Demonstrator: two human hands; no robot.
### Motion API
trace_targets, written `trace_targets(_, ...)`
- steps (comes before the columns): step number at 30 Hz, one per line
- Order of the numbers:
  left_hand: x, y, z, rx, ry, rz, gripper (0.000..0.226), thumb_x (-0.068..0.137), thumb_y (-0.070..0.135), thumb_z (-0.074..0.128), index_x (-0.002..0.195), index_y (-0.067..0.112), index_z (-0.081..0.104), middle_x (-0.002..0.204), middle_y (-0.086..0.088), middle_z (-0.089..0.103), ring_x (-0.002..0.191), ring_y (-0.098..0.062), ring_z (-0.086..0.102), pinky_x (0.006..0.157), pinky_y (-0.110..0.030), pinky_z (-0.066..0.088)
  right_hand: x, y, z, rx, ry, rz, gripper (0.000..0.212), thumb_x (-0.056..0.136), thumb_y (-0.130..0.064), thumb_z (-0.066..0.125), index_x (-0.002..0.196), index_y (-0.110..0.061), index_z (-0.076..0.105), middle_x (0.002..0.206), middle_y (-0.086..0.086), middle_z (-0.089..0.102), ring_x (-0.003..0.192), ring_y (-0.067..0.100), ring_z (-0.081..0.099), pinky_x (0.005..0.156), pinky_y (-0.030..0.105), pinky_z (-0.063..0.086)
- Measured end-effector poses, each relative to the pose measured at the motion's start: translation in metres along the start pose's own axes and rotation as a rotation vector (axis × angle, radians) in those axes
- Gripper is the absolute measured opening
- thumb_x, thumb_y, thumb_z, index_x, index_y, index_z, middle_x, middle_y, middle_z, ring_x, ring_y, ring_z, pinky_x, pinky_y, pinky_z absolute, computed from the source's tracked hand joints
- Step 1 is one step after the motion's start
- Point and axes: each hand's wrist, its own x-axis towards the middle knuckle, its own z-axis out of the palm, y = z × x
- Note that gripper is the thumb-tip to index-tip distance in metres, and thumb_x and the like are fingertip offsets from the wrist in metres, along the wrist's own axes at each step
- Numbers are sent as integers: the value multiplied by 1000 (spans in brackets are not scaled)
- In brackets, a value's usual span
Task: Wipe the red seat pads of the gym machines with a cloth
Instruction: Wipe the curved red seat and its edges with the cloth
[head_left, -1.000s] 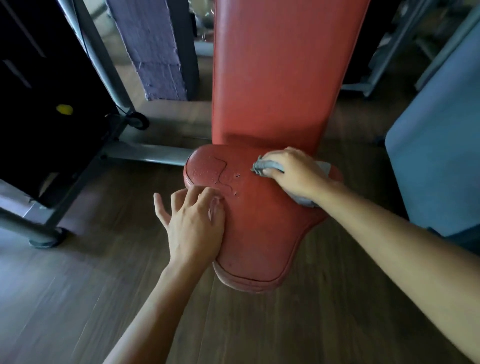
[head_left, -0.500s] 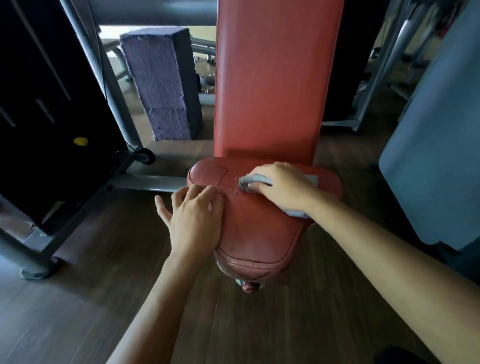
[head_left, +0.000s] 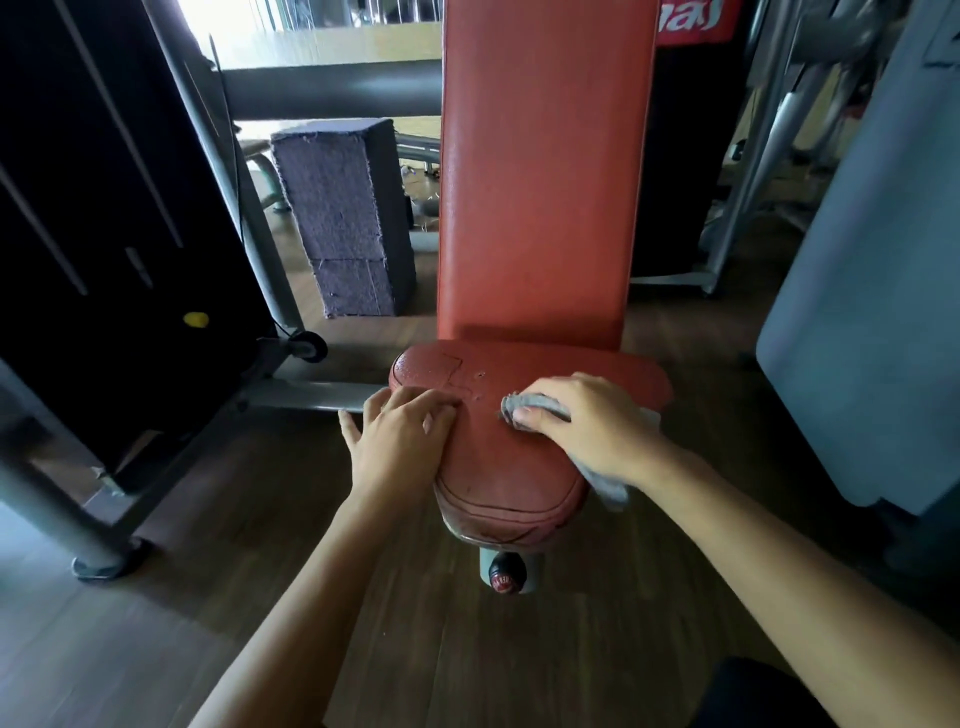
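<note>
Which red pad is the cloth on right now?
The horizontal seat pad, where the right hand holds the grey cloth; the upright back pad is untouched.

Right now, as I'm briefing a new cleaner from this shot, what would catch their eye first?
The tall red back pad fills the upper centre, with the red seat pad below it. On the seat, the right hand holds a grey cloth against the surface, while the left hand rests on its left edge. The far left corner shows cracked upholstery.
</note>
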Motion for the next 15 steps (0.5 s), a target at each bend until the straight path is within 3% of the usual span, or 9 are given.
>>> trace_targets(7,1,0,-6,46,-35,37,27,105,45,44,118,44,68,137,16,56,146,-17,28,118,-69,-6,-43,-27,3,5,220,-20,21,93,-33,69,107,-20,75,96,-8,74,87,21,61,77,40,50)
trace_targets(12,3,-3,-8,90,-59,65,27,103,47,46,119,45,68,138,15,56,146,-20,27,119,-68,-3,-89,-54,11,121,411,-23,29,88,-26,75,116,-18,73,107,-7,72,99,15,66,86,39,56)
trace_targets(15,12,-9,-16,47,-136,191,33,88,66,52,113,53,68,135,19,58,145,-20,29,119,-63,7,-120,-63,22,156,539,-24,29,88,-23,76,115,-12,73,113,-5,70,107,12,66,90,36,56)
